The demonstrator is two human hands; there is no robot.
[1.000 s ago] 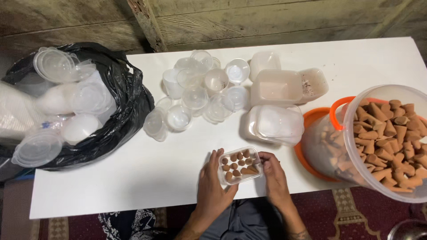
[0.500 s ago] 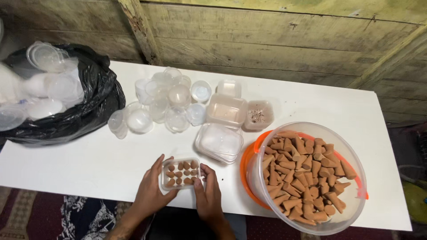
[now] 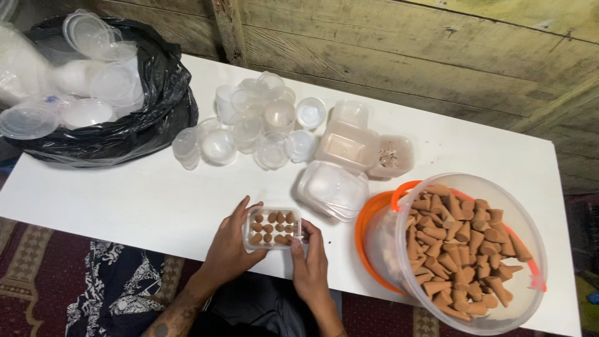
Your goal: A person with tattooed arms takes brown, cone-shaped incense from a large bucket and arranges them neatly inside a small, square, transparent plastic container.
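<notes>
Two hands are gripping one small clear plastic box point(image 3: 272, 228) at the near edge of the white table point(image 3: 125, 200). The left hand point(image 3: 229, 245) is curling its fingers around the box's left end; the right hand point(image 3: 310, 264) is closing thumb and fingertips on the right end — neither hand is holding anything else. Inside the box, brown incense cones point(image 3: 269, 226) are lying in neat rows.

Handling judgement: the box is looking light, thin-walled and somewhat flexible, so a hard squeeze is likely to bow its sides. Its smooth plastic may slip. The cones are probably brittle, and tilting would spill them. Holding at the two short ends, level, is appearing the safest grip.

Just right of the right hand, a large clear bucket point(image 3: 399, 249) of loose cones is standing. Beyond the hands, empty clear containers point(image 3: 340, 146) and round cups point(image 3: 249, 122) are clustering — farther left, a black bag point(image 3: 156, 93) of lids.
</notes>
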